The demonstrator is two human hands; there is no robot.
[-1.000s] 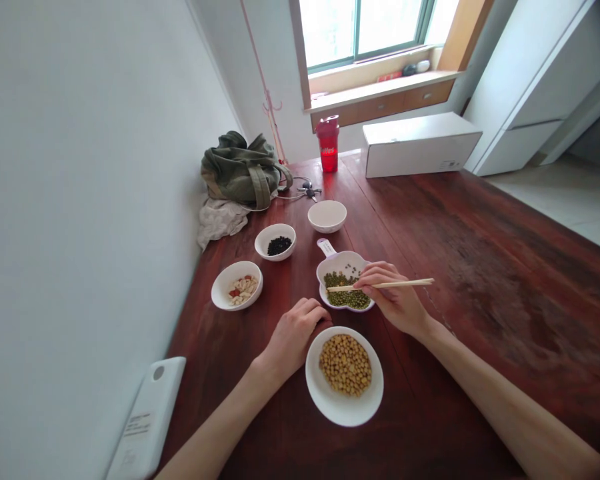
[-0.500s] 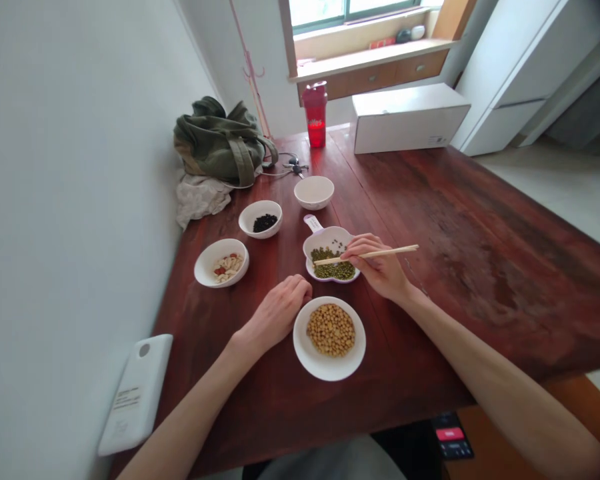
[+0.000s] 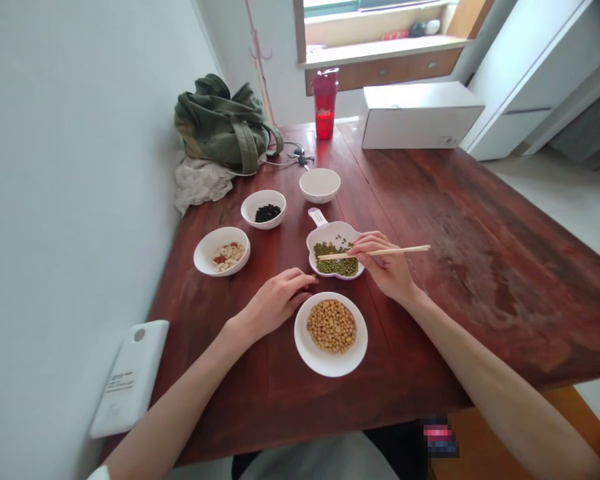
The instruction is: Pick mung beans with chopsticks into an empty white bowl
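Observation:
My right hand [image 3: 386, 267] is closed around a pair of wooden chopsticks [image 3: 397, 251], whose tips reach into a white, purple-edged dish [image 3: 349, 230] with a short handle. Green mung beans [image 3: 344, 267] lie in that dish. My left hand [image 3: 275, 300] rests on the table, index finger stretched out and thumb apart, holding nothing. By its fingertip, just below the dish's rim, is a tiny bean-like speck [image 3: 315, 275]. A white bowl [image 3: 331, 369] of yellow soybeans [image 3: 331, 326] stands between my forearms, right beside my left hand.
Further off stand a bowl [image 3: 200, 260] of pale nuts, a bowl [image 3: 249, 212] of black beans and an empty-looking bowl [image 3: 320, 183]. Behind are a green bag [image 3: 215, 127], a red bottle [image 3: 325, 107] and a white box [image 3: 420, 120]. A white power bank [image 3: 130, 380] lies by the left wall.
My left hand's fingers have uncurled, the index now reaching toward the dish's lower rim. The right hand keeps its chopsticks over the mung beans. The whole view has shifted slightly.

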